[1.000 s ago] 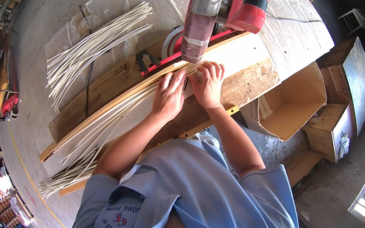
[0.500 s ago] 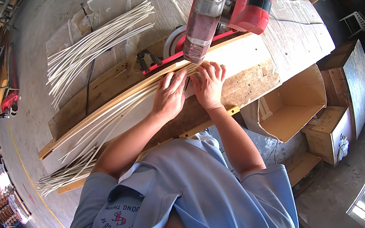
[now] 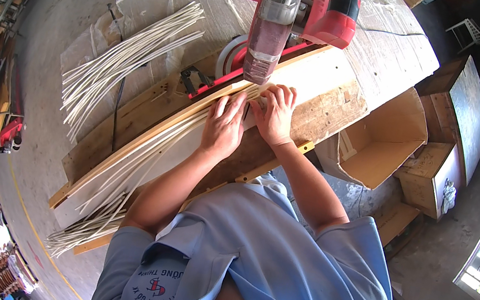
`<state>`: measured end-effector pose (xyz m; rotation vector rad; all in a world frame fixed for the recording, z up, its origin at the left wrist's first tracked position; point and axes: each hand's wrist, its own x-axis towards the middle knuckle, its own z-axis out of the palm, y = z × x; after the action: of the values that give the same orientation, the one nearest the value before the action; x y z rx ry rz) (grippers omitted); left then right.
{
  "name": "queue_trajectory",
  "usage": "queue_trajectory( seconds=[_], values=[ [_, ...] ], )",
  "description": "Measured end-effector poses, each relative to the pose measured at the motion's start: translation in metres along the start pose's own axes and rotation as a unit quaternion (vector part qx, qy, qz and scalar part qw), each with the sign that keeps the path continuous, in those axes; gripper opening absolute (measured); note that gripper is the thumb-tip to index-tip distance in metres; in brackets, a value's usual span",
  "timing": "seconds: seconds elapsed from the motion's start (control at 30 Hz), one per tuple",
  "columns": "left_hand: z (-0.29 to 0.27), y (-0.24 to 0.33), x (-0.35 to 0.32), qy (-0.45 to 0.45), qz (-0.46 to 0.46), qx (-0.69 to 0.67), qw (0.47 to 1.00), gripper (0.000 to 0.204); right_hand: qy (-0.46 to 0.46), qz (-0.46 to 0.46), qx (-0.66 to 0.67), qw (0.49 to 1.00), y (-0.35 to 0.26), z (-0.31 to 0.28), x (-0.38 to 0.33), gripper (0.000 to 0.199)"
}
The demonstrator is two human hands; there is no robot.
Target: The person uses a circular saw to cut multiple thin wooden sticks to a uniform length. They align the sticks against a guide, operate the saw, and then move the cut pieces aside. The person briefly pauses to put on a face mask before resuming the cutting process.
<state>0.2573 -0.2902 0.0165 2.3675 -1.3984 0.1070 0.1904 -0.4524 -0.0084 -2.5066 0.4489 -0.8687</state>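
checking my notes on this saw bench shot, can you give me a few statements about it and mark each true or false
1. Both hands, left hand and right hand, press flat on the bundle of thin pale cane strips lying along the long wooden board. True.
2. The red and grey mitre saw sits beyond the hands. True.
3. The open brown cardboard box is on the person's left. False: it is on their right.
4. The loose pile of pale strips lies on the person's right. False: it lies on their left.
5. The left hand holds the saw handle. False: it rests on the strips.
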Motion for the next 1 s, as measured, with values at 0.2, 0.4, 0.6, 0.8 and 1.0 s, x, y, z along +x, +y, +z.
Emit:
queue_trajectory(
  seconds=[0.2, 0.4, 0.6, 0.8, 1.0],
  values=[
    [0.000, 0.001, 0.000, 0.007, 0.000, -0.004, 1.000, 0.066, -0.006, -0.009, -0.003, 1.000, -0.001, 0.002, -0.001, 0.033],
    [0.004, -0.005, 0.002, 0.017, 0.010, 0.014, 1.000, 0.056, -0.004, -0.011, -0.005, 1.000, -0.001, 0.002, -0.001, 0.033],
    [0.009, -0.012, 0.006, 0.048, 0.025, 0.048, 0.997, 0.042, 0.020, -0.017, 0.017, 1.000, -0.002, 0.001, 0.001, 0.037],
    [0.012, -0.016, 0.008, 0.059, 0.036, 0.057, 0.996, 0.037, 0.026, -0.013, -0.003, 1.000, -0.006, -0.003, 0.004, 0.043],
    [0.009, -0.016, 0.009, 0.062, 0.030, 0.052, 0.996, 0.035, -0.138, -0.006, -0.082, 0.987, -0.012, -0.015, 0.019, 0.054]
  ],
)
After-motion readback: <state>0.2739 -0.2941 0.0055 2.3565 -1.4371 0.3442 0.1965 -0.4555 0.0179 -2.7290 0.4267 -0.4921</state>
